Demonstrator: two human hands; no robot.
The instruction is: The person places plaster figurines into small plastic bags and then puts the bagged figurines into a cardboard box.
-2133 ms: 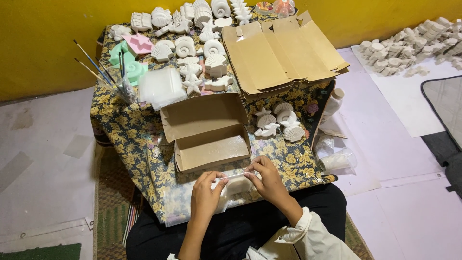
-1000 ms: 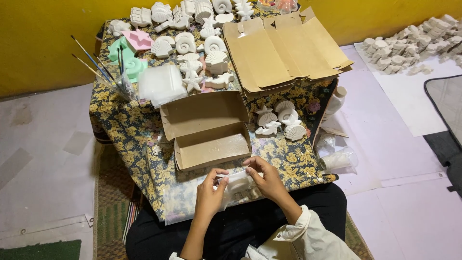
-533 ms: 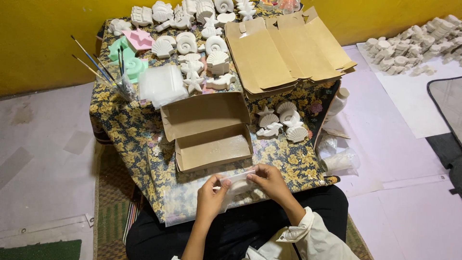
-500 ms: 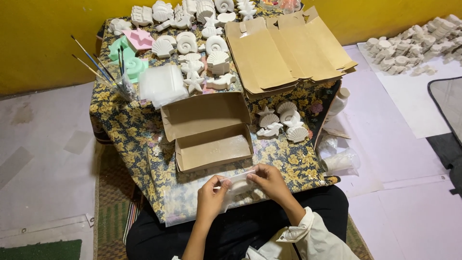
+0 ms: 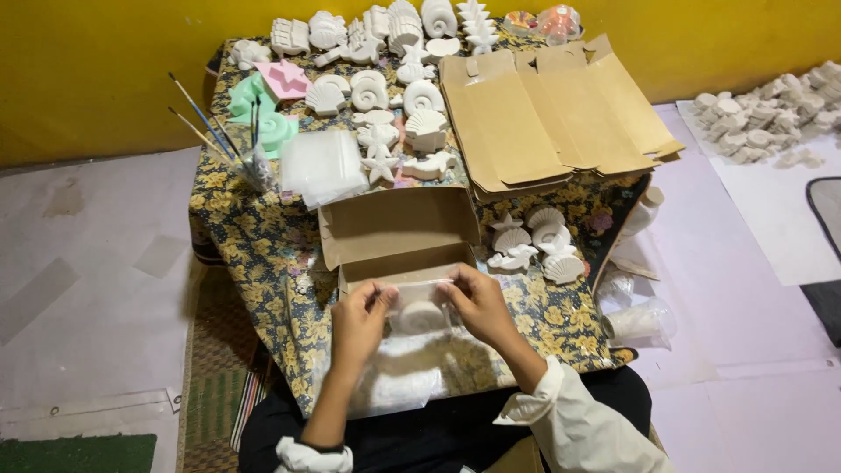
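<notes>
From the head camera, the left hand (image 5: 357, 317) and right hand (image 5: 477, 302) both pinch the top edge of a small clear bag (image 5: 420, 307) holding a white plaster piece (image 5: 421, 316), at the table's near edge, just in front of the one open cardboard box (image 5: 400, 238). Sealing it well probably means keeping the mouth taut and level while pressing along it. Roughly six white shell casts (image 5: 534, 245) lie right of the box, though overlaps blur the count, and one stack of flat cartons (image 5: 547, 123) sits at the far right corner.

Even, fairly bright indoor light falls from above, leaving only soft shadows under the low floral-cloth table (image 5: 254, 236). The glossy yellow wall (image 5: 114, 70) shows mild sheen. Focus is sharp; far corners bend slightly.
</notes>
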